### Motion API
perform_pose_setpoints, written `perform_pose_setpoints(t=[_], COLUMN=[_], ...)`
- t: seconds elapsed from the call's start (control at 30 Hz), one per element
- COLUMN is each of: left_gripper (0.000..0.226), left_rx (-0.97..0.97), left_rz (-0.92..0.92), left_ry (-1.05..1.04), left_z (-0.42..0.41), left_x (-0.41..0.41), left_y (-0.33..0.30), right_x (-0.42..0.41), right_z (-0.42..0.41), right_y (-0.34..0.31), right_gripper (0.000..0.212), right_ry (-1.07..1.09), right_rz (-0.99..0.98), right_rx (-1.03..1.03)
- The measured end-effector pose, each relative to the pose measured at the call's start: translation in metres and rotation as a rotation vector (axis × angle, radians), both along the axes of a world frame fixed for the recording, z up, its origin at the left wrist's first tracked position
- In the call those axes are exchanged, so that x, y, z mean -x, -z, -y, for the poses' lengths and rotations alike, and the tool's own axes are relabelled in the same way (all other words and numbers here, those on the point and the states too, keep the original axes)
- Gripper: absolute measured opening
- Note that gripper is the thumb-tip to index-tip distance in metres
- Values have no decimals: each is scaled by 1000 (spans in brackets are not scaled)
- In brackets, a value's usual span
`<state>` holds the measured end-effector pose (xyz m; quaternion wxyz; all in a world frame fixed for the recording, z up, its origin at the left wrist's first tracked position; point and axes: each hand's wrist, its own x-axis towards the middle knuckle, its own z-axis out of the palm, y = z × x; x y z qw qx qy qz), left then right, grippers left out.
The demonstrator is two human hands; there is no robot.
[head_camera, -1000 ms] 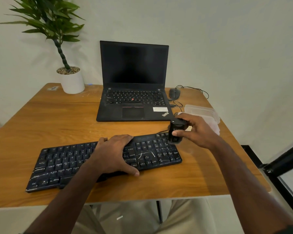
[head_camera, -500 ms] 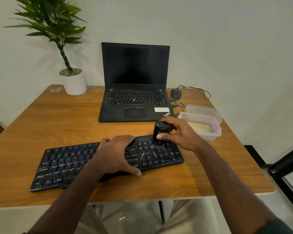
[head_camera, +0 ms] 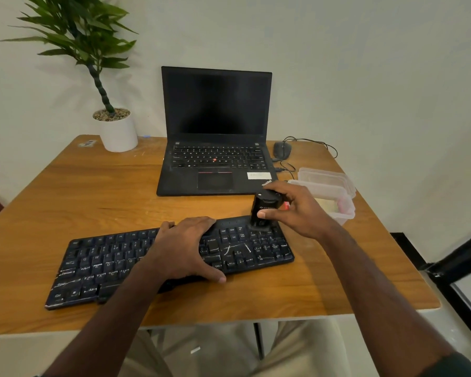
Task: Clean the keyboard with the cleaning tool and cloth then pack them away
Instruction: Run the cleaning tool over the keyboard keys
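Observation:
A black keyboard (head_camera: pixel 98 265) with white streaks on its keys lies slanted across the front of the wooden table (head_camera: pixel 98 191). My left hand (head_camera: pixel 185 248) rests flat on its middle, fingers spread, pressing it down. My right hand (head_camera: pixel 297 210) grips a black cleaning tool (head_camera: pixel 264 208) held upright, its brush end touching the keys at the keyboard's far right corner. A pale cloth (head_camera: pixel 329 206) lies inside the clear plastic container (head_camera: pixel 346 216) just right of that hand.
An open black laptop (head_camera: pixel 215 148) stands behind the keyboard. A wired mouse (head_camera: pixel 282 149) and its cable lie to the laptop's right, a clear lid (head_camera: pixel 326 178) behind the container. A potted plant (head_camera: pixel 117 131) sits at the back left corner. The table's right edge is close.
My right hand has carried the cleaning tool left from the container side and down onto the keyboard's far right keys. My left hand has stayed on the keyboard.

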<state>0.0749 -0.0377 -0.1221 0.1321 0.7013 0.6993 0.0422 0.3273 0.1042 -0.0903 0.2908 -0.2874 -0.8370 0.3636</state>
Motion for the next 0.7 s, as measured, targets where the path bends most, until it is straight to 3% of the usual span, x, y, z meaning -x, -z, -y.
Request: perform_pose_setpoints(t=[0.13, 0.37, 0.7], left_gripper=[140, 140, 136], left_rx=[10, 6, 0], left_rz=[1, -3, -13], left_ry=[4, 9, -13], left_z=[0, -1, -2], left_x=[0, 0, -6], left_y=[-1, 0, 2], right_x=[6, -43, -27], right_z=[9, -10, -4], right_y=[11, 0, 7], right_gripper=[36, 36, 39], right_ry=[-52, 50, 163], right_rz=[30, 118, 3], right_rx=[23, -76, -124])
